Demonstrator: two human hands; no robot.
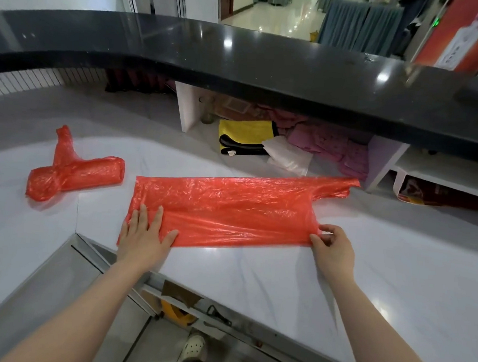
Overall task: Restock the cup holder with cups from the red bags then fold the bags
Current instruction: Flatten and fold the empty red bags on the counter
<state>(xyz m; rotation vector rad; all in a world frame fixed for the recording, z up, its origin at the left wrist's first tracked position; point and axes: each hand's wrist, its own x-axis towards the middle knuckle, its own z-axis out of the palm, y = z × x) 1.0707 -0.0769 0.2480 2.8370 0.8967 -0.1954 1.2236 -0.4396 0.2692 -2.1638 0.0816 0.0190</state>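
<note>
Head view, the bag: a red bag (pixel 230 208) lies flattened lengthwise on the white table (pixel 254 272), its handle end trailing off toward the right rear.
Head view, left hand: the left hand (pixel 146 231) is spread flat, palm down, pressing the bag's near left corner onto the table.
Head view, right hand: the right hand (pixel 332 246) pinches the bag's near right edge between thumb and fingertips, the film bunched at the pinch.
Head view, the other bag: a second red bag (pixel 74 173) sits well apart to the left, already rolled and knotted into a bundle.
Head view, cups: no cups and no cup holder in sight, so by the look of it we're deep in the folding half of the job.
Head view, surroundings: a dark raised counter (pixel 240 65) curves behind the table, with a yellow bag (pixel 244 130) lying under it.
Handling, the material: thin plastic film, very light, limp and slippery; it probably traps air and springs back unless pinned.
Handling, where to hold: best taken at the edges and corners, one palm anchoring, the other pinching the long near edge to carry it over.
Handling, risk: pull too hard and the film may stretch or slide out from under the palm.
</note>
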